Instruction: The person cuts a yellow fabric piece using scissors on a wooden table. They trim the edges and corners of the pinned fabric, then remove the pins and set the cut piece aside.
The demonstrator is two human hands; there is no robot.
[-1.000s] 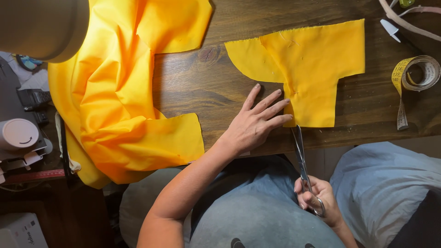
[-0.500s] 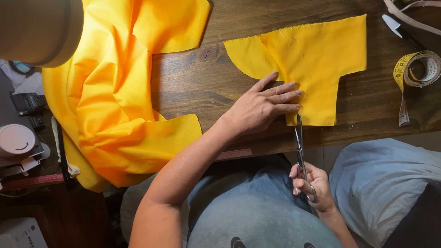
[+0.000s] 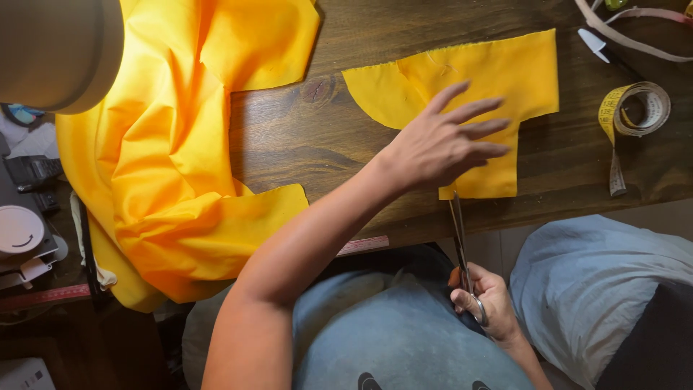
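Here the cut yellow fabric piece [image 3: 469, 87] is lying flat near the front edge of the dark wooden table [image 3: 317, 144], its curved edge pointing left and its lower straight edge sitting just inside the table's rim. The left hand [image 3: 440, 144] is spreading over it with fingers splayed, palm down on the lower left part of the piece, gripping nothing. The scissors [image 3: 462, 245] are pointing up from below the table edge, the blade tips reaching the lower edge of the piece just under the left hand; whether the blades are parted I cannot tell. The right hand [image 3: 484, 300] is closing around the scissor handles, held low over the lap. To the left, bare wood is lying between the piece and the large bundle of yellow cloth [image 3: 166, 173], which is draping over the table's left edge. To the right, a coiled tape measure [image 3: 635, 108] is resting well apart from the piece, with open wood between them.
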